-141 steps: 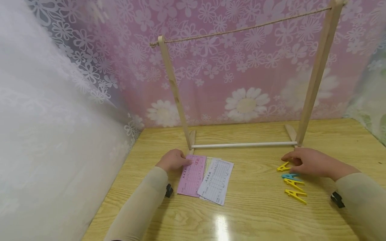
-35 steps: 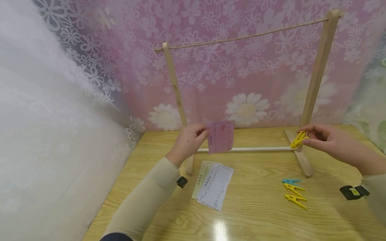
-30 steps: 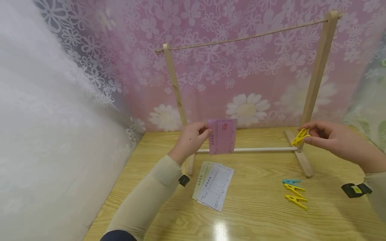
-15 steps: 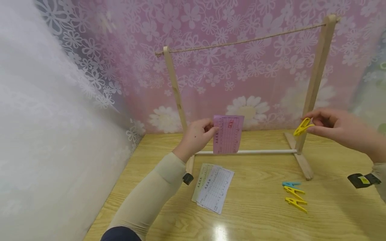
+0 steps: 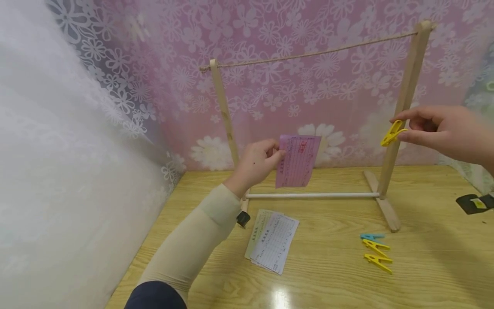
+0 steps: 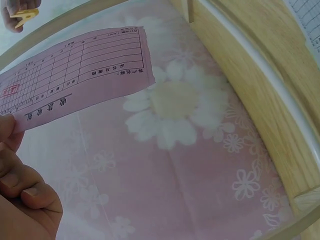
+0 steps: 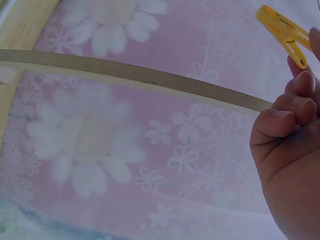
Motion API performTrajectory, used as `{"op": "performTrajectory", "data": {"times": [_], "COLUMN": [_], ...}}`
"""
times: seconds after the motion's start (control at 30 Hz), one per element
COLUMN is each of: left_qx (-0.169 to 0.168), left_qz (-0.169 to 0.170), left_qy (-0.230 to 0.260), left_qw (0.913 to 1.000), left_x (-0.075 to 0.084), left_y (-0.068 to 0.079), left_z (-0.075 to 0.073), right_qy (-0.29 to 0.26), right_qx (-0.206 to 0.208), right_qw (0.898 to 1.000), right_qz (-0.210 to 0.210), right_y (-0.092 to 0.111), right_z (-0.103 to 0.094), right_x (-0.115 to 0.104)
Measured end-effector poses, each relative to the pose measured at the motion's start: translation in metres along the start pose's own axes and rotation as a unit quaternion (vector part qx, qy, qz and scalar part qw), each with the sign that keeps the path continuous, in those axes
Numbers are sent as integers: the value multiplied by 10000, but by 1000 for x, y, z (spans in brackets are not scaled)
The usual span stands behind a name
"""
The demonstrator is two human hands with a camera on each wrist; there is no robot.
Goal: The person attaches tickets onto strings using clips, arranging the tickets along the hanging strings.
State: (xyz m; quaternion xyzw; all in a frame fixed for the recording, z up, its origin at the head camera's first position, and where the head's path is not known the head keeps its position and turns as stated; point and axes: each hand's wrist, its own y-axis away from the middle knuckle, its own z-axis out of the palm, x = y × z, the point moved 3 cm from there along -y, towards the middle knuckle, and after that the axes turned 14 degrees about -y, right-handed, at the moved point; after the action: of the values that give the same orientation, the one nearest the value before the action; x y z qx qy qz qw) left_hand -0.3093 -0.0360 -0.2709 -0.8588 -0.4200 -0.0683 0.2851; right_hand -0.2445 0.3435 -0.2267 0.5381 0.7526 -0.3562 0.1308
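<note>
My left hand (image 5: 256, 162) pinches the left edge of a pink receipt slip (image 5: 298, 162) between thumb and finger, holding it up in front of the wooden frame. In the left wrist view the slip (image 6: 80, 75) shows printed lines and a red stamp. My right hand (image 5: 444, 131) pinches a yellow clothespin (image 5: 393, 133) by its handle end, close by the right post. The same clothespin (image 7: 284, 35) appears at the upper right of the right wrist view. A thin rope (image 5: 316, 52) runs between the post tops, above both hands.
On the table lie a white slip (image 5: 275, 244) and a pale green slip (image 5: 259, 231), overlapping. To their right are a blue clothespin (image 5: 372, 237) and two yellow clothespins (image 5: 378, 262). The frame's right post (image 5: 403, 94) and white bottom rod (image 5: 328, 195) stand near the floral backdrop.
The left hand lifted the pink slip off the pile and carried it up and rightward. The right hand took a yellow clothespin from the table and raised it beside the right post.
</note>
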Motion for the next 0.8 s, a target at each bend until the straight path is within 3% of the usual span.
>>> {"op": "performTrajectory", "data": {"times": [0.43, 0.63, 0.8], "left_qx": [48, 30, 33], "left_qz": [210, 171, 158], "left_qy": [-342, -334, -235], "left_qw": [9992, 9993, 9996], "left_x": [25, 38, 47], "left_y": [-27, -42, -55], "left_z": [-5, -3, -2], "right_qy": [954, 401, -30], "right_qx": [426, 1012, 1258], "right_qw": [9940, 9911, 9864], "right_qz": [-322, -771, -1058], "right_y": [-23, -35, -45], "right_z": [-36, -59, -74], "right_x": [-27, -38, -50]}}
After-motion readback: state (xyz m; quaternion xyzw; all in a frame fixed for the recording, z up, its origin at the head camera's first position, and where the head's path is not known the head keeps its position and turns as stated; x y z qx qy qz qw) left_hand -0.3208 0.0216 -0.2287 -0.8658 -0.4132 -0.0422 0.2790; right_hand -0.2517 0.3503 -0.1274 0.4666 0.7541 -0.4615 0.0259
